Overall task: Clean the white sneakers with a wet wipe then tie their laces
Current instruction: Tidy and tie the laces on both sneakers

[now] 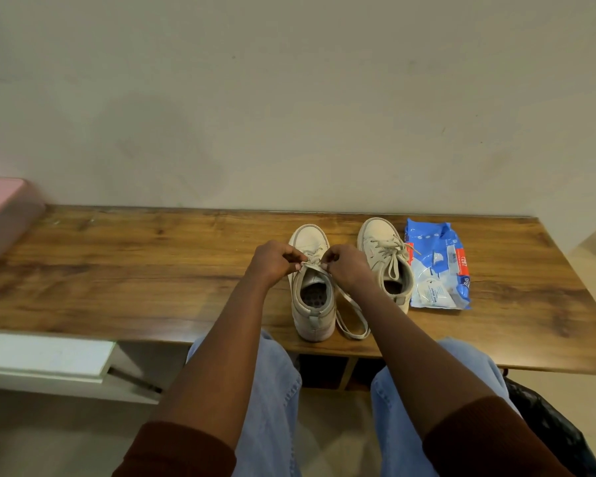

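- I see the left hand [272,261] and the right hand [348,270] meet over the near sneaker [312,311]. The fingers [289,257] of both are curled tight, pinching its lace [313,266] above the tongue.
- A slack loop of that lace trails onto the table [135,270] beside the heel.
- The second sneaker [389,263] stands just to the right.
- The wet wipe pack [437,266] lies right beside that shoe.
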